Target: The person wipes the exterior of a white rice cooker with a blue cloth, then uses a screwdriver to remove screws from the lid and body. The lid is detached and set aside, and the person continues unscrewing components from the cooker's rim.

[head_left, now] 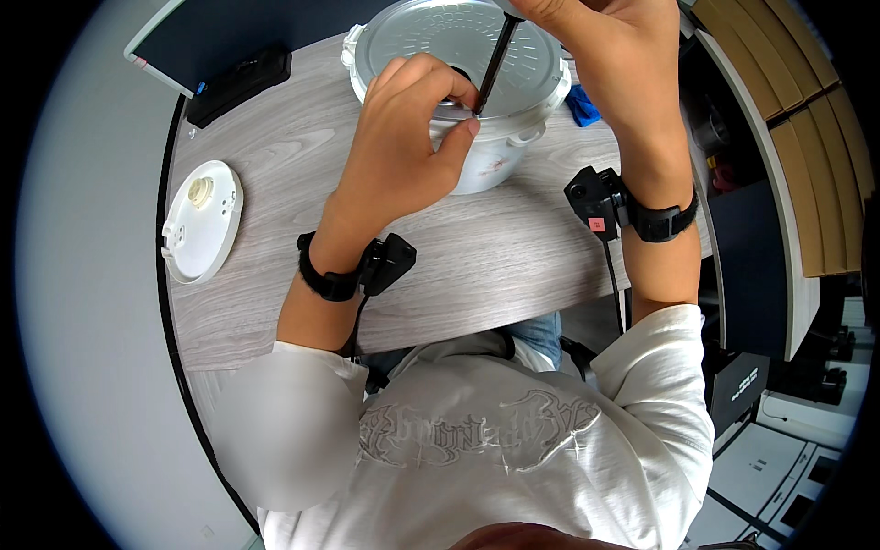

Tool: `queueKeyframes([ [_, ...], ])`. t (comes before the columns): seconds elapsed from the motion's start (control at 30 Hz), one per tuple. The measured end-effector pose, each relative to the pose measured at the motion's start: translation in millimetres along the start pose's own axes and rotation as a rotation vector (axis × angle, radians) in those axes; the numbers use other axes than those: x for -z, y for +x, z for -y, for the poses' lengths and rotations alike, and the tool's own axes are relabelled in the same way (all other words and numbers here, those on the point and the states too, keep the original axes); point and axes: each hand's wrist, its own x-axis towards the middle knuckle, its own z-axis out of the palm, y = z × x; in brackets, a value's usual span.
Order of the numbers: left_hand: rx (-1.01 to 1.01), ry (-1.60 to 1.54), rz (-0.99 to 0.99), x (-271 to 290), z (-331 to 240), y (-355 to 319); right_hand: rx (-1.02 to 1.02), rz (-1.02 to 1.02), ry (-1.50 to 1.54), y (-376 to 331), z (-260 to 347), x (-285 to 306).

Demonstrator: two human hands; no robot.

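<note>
A white rice cooker (490, 167) with a silvery metal lid (417, 37) stands at the far edge of my reach. My right hand (614, 60) grips a screwdriver (498, 66) by its handle, which is partly cut off at the top edge. Its dark shaft slants down to the lid's near rim. There, the thumb and index finger of my left hand (403, 142) close around the tip. Whatever small thing they pinch is too hidden to make out. The other left fingers are bent over the lid.
A round white cover (206, 225) with a cream knob-like part lies at the table's left. Behind it is a black case (240, 84) by a dark panel. Something blue (582, 106) lies right of the cooker. Cardboard boxes (802, 137) fill a shelf on the right.
</note>
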Motion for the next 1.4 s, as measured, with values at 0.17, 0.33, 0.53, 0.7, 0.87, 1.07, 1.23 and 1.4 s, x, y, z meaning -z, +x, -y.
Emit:
queueKeyframes([
  [0.17,0.002,-0.009,-0.002,0,1,1,0.04,0.017,0.027,1,-3,0],
  [0.33,-0.001,-0.048,-0.037,-1,2,1,0.012,0.012,0.021,0,0,-1],
  [0.53,0.01,-0.039,-0.022,4,-2,6,0.046,0.025,0.023,-1,0,2],
  [0.7,0.067,0.024,0.026,7,-9,11,0.055,0.028,0.025,-3,2,2],
  [0.87,0.069,0.134,0.074,10,-14,13,0.058,0.024,-0.011,-3,2,1],
  [1.07,0.037,0.209,0.045,8,-18,10,0.01,0.053,-0.138,-2,10,3],
  [1.23,0.012,0.234,0.024,7,-18,12,0.005,0.006,-0.096,-4,16,-6],
  [1.4,0.015,0.217,0.027,5,-16,8,-0.011,-0.004,0.064,-1,8,-5],
])
